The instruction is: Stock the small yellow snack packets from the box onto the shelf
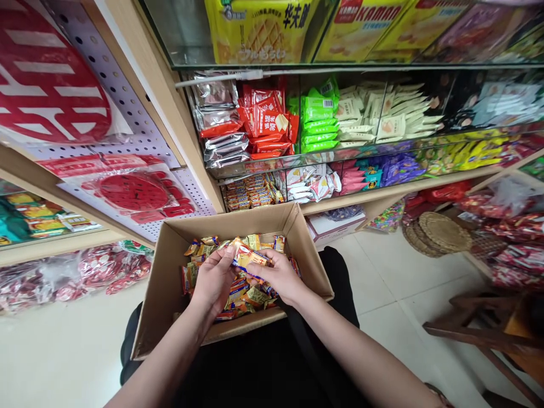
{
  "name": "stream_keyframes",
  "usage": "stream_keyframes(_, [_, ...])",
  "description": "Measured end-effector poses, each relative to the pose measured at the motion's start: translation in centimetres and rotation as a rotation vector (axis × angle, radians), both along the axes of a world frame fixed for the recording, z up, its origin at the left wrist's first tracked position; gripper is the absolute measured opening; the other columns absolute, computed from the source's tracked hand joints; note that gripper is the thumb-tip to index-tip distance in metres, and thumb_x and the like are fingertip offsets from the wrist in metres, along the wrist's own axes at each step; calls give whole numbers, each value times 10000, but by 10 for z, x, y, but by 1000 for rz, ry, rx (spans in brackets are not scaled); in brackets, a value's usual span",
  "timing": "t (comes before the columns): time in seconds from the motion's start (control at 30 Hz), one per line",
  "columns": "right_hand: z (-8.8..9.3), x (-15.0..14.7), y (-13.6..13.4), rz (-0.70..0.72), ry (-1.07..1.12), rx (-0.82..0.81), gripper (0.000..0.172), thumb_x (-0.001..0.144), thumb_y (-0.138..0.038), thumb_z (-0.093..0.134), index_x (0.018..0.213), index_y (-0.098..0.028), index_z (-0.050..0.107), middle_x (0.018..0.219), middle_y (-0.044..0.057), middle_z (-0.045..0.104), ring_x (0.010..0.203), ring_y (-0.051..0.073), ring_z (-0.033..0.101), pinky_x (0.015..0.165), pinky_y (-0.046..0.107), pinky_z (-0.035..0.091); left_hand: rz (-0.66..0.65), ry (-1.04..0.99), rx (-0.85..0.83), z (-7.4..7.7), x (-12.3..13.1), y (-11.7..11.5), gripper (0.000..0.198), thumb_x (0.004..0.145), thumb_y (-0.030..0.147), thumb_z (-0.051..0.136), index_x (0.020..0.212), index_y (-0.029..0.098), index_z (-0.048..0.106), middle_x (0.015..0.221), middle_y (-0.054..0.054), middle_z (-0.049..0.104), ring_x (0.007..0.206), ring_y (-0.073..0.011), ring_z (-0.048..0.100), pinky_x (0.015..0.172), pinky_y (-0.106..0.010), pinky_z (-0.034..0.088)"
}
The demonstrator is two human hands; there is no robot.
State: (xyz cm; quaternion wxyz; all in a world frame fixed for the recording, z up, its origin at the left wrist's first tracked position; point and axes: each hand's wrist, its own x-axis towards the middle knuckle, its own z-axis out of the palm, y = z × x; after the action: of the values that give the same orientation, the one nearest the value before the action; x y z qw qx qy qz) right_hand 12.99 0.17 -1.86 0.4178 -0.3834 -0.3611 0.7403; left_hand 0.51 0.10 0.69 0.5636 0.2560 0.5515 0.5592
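Note:
Between my two hands is a small wrapped snack packet (244, 255), orange, cream and blue. My left hand (216, 277) pinches its left end between thumb and fingers. At its right end my right hand (278, 275) grips it, the thumb lying across the front. Both hands are over an open cardboard box (170, 272) that rests on my lap. Many similar small packets (240, 294) lie loose inside the box, beneath my hands. How many packets are in my fingers I cannot tell for certain.
Ahead, a glass-divided shelf (361, 195) holds sorted snacks, with small orange packets (250, 192) in its lower left bin. Red decorations (134, 190) hang on a pegboard at left. A wooden stool (480, 334) and woven baskets (444, 232) stand at right.

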Motion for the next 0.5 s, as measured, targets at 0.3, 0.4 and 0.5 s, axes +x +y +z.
stream_keyframes(0.3, [-6,11,23,-2,-328,263,340,674,-390,638,960,-214,581,876,-1,618,690,125,554,608,244,433,46,338,78,5,-29,-3,293,593,397,679,753,190,547,738,18,571,704,-121,529,716,-272,432])
stream_keyframes(0.4, [4,24,56,-145,-521,424,372,702,-396,601,1021,-215,540,927,16,605,703,132,549,611,252,430,62,1125,199,16,-72,0,261,708,385,573,895,202,578,1030,-34,551,1032,-193,473,955,-352,324])
stream_keyframes(0.5, [13,30,104,-263,-743,590,370,687,-362,606,1000,-182,530,908,30,597,758,157,548,694,293,431,69,1616,64,13,-121,7,426,736,384,526,1095,155,518,1212,-119,474,1195,-295,355,1001,-474,244])
